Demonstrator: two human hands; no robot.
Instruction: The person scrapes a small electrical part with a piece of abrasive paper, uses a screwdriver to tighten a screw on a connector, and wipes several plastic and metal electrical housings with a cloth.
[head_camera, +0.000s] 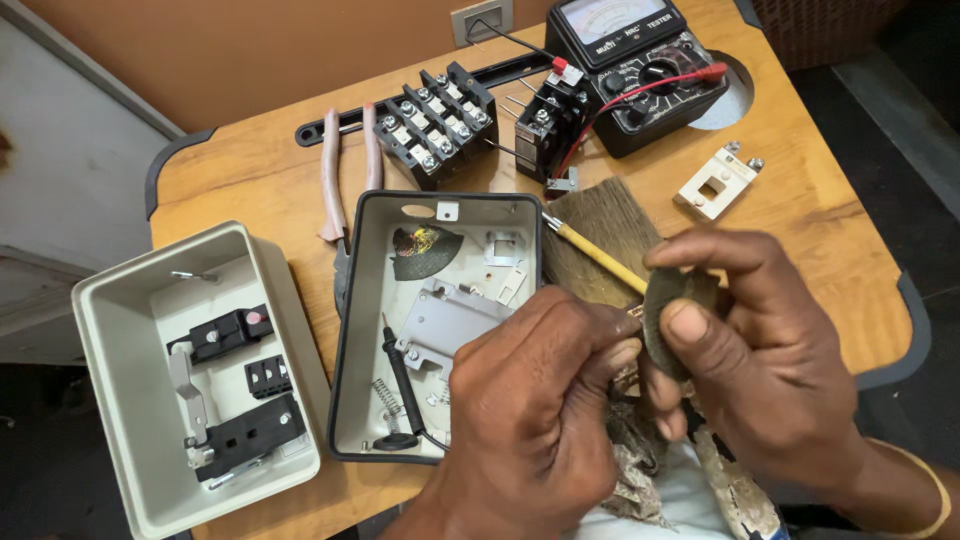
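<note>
Brown wood is showing all over the table (800, 215), and the person is sitting at it with both hands low in the head view. The right hand (770, 360) is pinching a small dark round pad (668, 300) between thumb and fingers. The left hand (530, 400) is curling shut around a small part, but that part is too hidden to tell. The pad is touching it, so it looks like rubbing or cleaning is going on. The switch box is already lying open, with its parts taken out, so the opening job looks done and putting it back is still waiting. The grey lid (350, 330) is holding a black probe (402, 375), a spring (385, 392), a grey plate (450, 320) and a dark shiny scrap (425, 250). The cream box (120, 300) is holding black blocks (245, 385). A yellow screwdriver (595, 255), a meter (635, 70) and two terminal blocks (435, 125) are lying nearby.
</note>
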